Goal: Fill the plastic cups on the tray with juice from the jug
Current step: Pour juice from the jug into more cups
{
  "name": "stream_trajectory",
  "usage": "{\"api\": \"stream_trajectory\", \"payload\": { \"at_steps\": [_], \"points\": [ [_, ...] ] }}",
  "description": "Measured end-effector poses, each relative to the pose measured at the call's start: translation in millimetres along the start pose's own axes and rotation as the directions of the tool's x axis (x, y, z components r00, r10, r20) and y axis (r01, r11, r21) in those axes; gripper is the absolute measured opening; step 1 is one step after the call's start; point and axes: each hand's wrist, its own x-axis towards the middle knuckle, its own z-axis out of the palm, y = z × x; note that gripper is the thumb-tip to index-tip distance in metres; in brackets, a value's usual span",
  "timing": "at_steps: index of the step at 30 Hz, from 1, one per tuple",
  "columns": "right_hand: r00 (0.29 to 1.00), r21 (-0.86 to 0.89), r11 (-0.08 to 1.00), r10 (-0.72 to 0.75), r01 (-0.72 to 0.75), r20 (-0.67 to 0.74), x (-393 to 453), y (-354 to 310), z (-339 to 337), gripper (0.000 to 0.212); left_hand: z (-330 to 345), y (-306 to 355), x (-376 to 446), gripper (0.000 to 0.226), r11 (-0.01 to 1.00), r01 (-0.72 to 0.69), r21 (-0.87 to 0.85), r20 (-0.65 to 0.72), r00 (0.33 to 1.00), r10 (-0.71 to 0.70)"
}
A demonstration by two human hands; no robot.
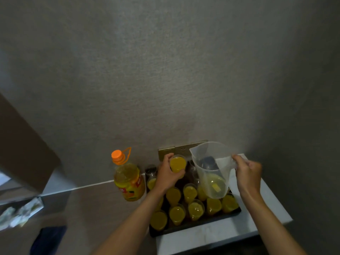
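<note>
Left hand (166, 176) fingers around a full cup (177, 164), right hand (247, 174) fingers around the jug (211, 170) handle above the crowded tray (195, 227).

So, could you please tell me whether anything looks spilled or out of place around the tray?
Nothing looks spilled. The jug in the right hand is nearly empty, while clear cups at the tray's far end look unfilled. The left hand holds a full cup above the tray.
</note>
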Motion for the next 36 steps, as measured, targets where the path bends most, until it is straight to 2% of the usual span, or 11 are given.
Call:
{"api": "stream_trajectory", "payload": {
  "at_steps": [9, 23, 28, 36],
  "points": [
    [1.0, 0.016, 1.0, 0.007, -0.007, -0.023, 0.4, 13.6, -17.1, 0.055, 22.4, -17.8, 16.5, 0.059, 0.989, -0.016, 0.145, 0.112, 0.994, -0.001],
    [0.997, 0.033, 0.997, 0.071, -0.07, -0.033, -12.4, 20.2, -35.9, 0.054, 32.4, -31.8, 39.2, 0.064, 0.94, -0.025, 0.34, 0.171, 0.985, -0.035],
    [0.996, 0.008, 0.996, 0.086, -0.086, -0.021, -16.2, 24.1, -42.0, 0.052, 36.7, -36.9, 47.5, 0.063, 0.897, -0.082, 0.434, 0.208, 0.978, -0.011],
    [0.991, 0.005, 0.991, 0.132, -0.132, -0.024, -19.5, 28.8, -53.1, 0.046, 48.3, -44.7, 53.9, 0.069, 0.858, -0.039, 0.512, 0.177, 0.982, -0.061]
  ]
}}
